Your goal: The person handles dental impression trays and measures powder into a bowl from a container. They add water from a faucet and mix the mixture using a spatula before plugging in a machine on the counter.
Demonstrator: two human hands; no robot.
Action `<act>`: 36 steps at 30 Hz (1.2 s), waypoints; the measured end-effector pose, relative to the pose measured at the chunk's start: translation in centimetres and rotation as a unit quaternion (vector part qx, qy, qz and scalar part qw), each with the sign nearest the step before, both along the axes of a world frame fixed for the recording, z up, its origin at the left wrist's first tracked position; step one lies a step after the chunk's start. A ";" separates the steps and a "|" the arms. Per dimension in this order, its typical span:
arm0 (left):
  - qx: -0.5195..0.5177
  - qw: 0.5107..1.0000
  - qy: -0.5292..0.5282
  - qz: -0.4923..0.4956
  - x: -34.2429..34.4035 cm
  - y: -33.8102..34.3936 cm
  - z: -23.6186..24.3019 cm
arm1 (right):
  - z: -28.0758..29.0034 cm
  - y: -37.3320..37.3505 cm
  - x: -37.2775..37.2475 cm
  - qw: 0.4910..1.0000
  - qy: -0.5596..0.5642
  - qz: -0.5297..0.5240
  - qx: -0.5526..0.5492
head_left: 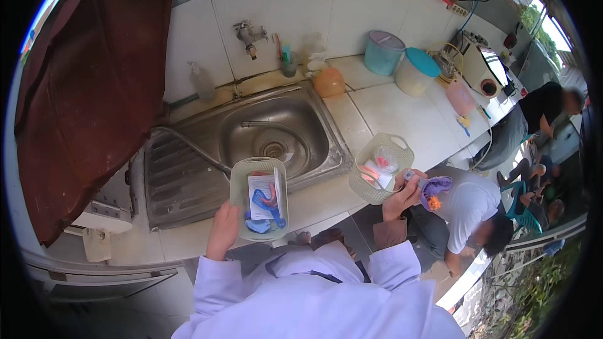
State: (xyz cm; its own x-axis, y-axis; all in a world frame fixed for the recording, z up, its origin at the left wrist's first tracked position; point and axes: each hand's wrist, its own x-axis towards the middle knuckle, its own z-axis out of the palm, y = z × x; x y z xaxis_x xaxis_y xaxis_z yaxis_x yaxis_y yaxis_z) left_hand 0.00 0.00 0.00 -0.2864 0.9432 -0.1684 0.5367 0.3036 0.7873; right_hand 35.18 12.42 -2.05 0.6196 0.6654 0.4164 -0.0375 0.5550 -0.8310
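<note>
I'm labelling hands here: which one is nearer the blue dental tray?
Left. The left hand grips the left side of the basket containing the blue dental tray; the right hand is farther away, rightward, holding a purple dental piece.

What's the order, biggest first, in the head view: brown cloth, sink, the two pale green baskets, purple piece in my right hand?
1. Brown cloth
2. Sink
3. Left basket, right basket: too alike to rank
4. Purple piece
</note>
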 end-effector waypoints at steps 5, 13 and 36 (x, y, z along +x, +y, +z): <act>-0.030 0.997 -0.011 0.064 3.0 3.9 1.0 | -3.6 8.4 1.8 0.998 -0.012 0.061 0.001; -0.011 0.985 -0.063 0.161 8.0 8.6 -1.2 | -8.5 15.3 7.5 0.976 -0.083 0.202 0.003; -0.023 0.992 -0.091 -0.081 22.9 49.0 -0.2 | -0.1 18.6 18.7 0.852 -0.217 0.446 -0.169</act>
